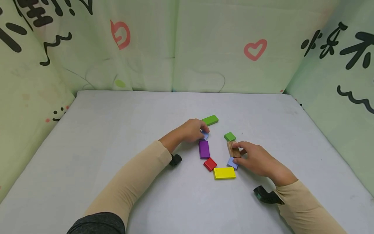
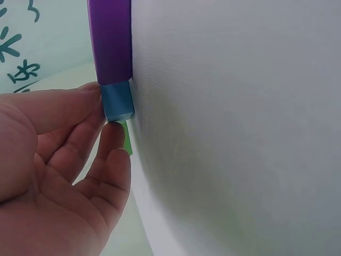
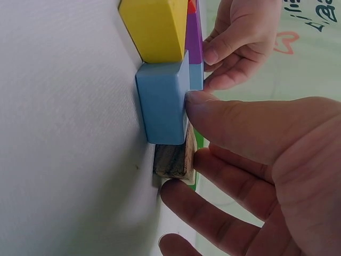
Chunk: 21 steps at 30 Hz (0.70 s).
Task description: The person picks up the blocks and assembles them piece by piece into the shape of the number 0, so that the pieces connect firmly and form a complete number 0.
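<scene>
Colored blocks lie in an open ring on the white table. On its left side my left hand (image 1: 193, 130) pinches a small blue block (image 2: 118, 101) between thumb and fingers, between the purple block (image 1: 204, 149) and the long green block (image 1: 210, 120). My right hand (image 1: 255, 157) is at the other side. Its thumb touches the second blue block (image 3: 162, 104), while its fingers bend around the wooden block (image 3: 173, 159) beside it. A small green block (image 1: 230, 136) sits at the wooden block's far end.
At the near side of the ring are a red block (image 1: 210, 164) and a yellow block (image 1: 224, 173). The table (image 1: 117, 130) is bordered by pale green printed curtains (image 1: 204, 48) at the back and both sides. Each wrist wears a black camera.
</scene>
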Each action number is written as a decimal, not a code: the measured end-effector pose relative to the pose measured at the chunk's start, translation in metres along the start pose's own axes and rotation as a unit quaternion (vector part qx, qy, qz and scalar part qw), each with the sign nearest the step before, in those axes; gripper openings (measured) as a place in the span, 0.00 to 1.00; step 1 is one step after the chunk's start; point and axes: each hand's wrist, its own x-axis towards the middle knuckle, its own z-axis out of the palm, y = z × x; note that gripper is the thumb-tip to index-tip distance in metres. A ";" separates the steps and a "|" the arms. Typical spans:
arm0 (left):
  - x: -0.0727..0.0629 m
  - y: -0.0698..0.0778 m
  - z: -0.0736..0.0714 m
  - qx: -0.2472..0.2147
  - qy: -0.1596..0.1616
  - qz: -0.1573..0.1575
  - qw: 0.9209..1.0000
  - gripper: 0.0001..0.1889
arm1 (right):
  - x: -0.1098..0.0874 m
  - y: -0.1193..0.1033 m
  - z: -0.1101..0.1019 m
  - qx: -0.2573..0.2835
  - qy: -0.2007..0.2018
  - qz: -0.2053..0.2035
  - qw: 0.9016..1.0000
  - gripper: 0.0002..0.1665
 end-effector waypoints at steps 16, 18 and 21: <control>-0.002 0.000 0.000 0.004 0.000 0.007 1.000 0.13 | 0.000 0.000 0.000 0.002 -0.003 0.000 1.000 0.31; -0.002 0.000 0.001 0.003 0.000 0.006 1.000 0.13 | 0.000 0.000 0.000 0.001 -0.002 -0.001 1.000 0.31; -0.002 0.000 0.001 0.000 -0.001 0.004 1.000 0.13 | 0.000 0.000 -0.001 0.000 -0.002 -0.001 1.000 0.31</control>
